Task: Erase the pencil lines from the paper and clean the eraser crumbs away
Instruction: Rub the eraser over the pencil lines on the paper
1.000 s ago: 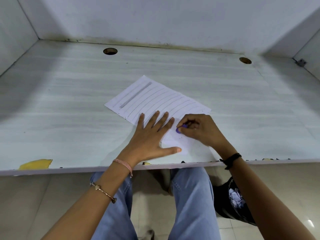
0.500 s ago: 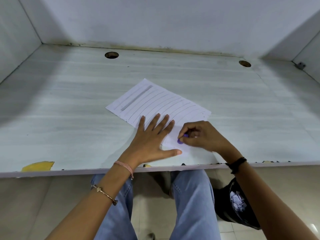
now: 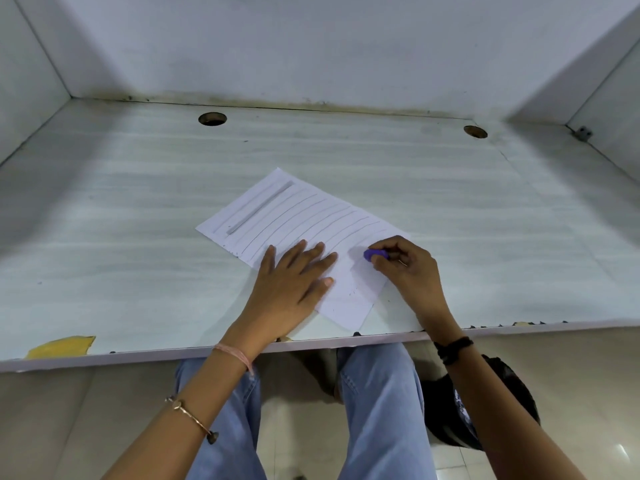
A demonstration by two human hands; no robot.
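A white sheet of paper (image 3: 294, 216) with several pencil lines lies at an angle on the pale desk (image 3: 121, 202). My left hand (image 3: 291, 282) presses flat on its near part with straight fingers. My right hand (image 3: 405, 268) pinches a purple eraser (image 3: 374, 254) and holds its tip on the paper's right side. A thick grey pencil stroke (image 3: 259, 207) runs along the sheet's far left part. Small dark crumbs (image 3: 349, 294) dot the erased near corner and the paper's left edge.
Two round cable holes (image 3: 212, 118) (image 3: 475, 132) sit near the back wall. A yellow scrap (image 3: 60, 346) lies at the desk's front left edge. White walls close the desk in on three sides. A dark bag (image 3: 485, 410) sits on the floor by my right leg.
My right hand slid the eraser back and then up and to the right across the paper. My left thumb has drawn in beside the fingers. The camera tilted slightly.
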